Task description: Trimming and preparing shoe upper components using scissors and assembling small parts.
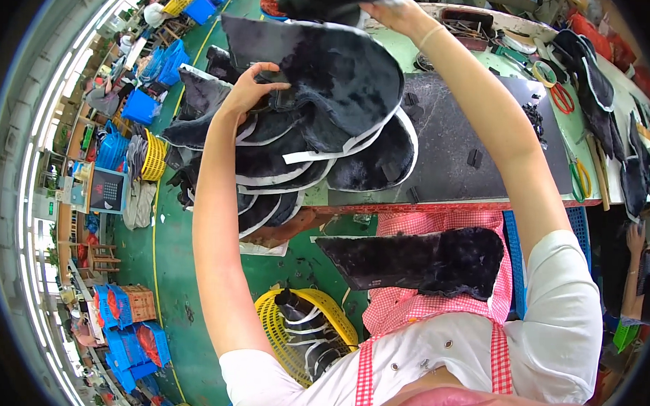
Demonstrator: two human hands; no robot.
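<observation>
A stack of black plush cut pieces with white edging overhangs the left end of the bench. On top lies a large curved black plush piece. My left hand rests at this piece's left part, its fingers apart, beside a small dark patch. At the far edge of the view, my right hand is closed on another black plush piece, partly cut off by the frame. Across my lap, over a red checked apron, lies one more black plush piece.
A dark board with small black scraps covers part of the bench. Orange-handled scissors, green-and-yellow scissors and a tape roll lie to the right. A yellow basket holding black pieces stands below.
</observation>
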